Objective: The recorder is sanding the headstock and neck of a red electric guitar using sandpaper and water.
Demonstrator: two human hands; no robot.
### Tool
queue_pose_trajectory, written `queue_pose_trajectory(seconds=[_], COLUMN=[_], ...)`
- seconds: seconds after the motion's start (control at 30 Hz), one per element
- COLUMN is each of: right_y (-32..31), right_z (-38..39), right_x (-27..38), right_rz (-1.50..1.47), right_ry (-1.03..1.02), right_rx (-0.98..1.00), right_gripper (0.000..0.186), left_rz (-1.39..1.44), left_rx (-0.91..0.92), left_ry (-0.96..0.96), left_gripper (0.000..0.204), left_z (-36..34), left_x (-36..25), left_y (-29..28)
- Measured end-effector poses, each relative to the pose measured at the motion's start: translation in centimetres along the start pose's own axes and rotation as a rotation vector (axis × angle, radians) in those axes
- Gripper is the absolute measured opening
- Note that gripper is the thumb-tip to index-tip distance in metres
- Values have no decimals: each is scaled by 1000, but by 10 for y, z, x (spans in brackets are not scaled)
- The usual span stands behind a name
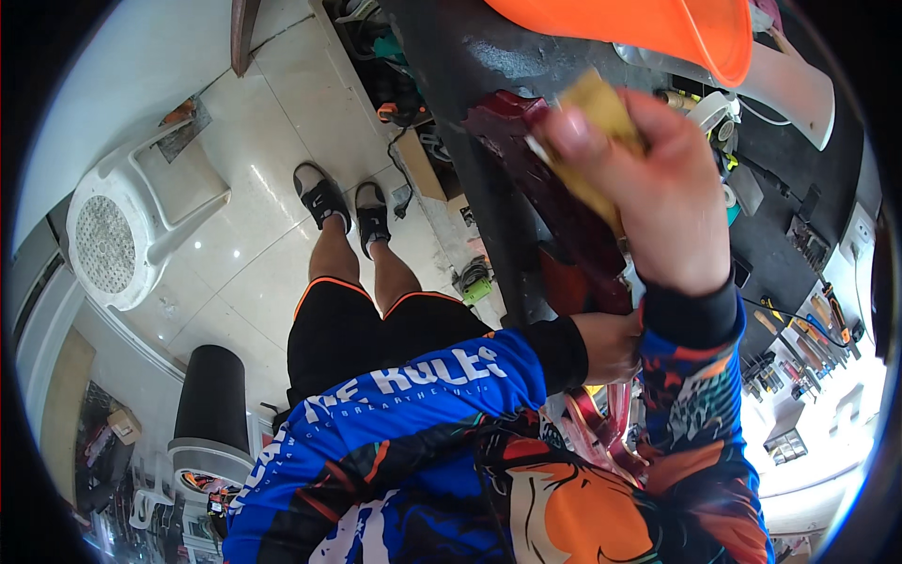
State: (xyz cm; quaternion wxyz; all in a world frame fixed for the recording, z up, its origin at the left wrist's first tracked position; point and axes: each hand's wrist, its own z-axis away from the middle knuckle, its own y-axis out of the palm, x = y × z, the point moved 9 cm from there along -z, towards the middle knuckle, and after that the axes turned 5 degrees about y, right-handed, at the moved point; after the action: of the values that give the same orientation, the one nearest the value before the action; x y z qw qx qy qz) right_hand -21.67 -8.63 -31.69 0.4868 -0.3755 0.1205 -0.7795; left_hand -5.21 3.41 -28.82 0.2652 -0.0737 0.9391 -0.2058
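Observation:
My right hand (pixel 672 193) is closed on a folded yellow cloth (pixel 601 103), slightly blurred by motion. It is held over a long, glossy dark-red piece (pixel 540 179) with a shaped far end, lying along the dark bench. Whether the cloth touches the piece I cannot tell. My left hand (pixel 606 346) is curled at the near end of this piece, partly behind my right sleeve; what its fingers grip is hidden. Below it, close to my body, are shiny red curved parts (pixel 611 423), mostly covered by my arms.
An orange container (pixel 648 33) stands at the bench's far edge. Hand tools (pixel 808 348) and other items lie along the right side. Left on the tiled floor are a white plastic stool (pixel 141 221) and a black cylindrical bin (pixel 211 399). An open shelf (pixel 413 150) with a cable adjoins the bench.

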Motion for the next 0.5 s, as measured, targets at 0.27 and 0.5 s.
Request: queue_pose_trajectory(seconds=[0.27,0.5], right_y=[1,6], right_z=[19,-1], right_x=[-12,11], right_rz=[-120,-182], right_ry=[117,-103], right_rx=[17,65], right_gripper=[31,31], left_rz=[-96,-14], left_rx=[-3,-145], left_ry=[35,-114], left_gripper=[16,17], left_z=[1,1], left_x=[-4,5], left_y=[-3,-1])
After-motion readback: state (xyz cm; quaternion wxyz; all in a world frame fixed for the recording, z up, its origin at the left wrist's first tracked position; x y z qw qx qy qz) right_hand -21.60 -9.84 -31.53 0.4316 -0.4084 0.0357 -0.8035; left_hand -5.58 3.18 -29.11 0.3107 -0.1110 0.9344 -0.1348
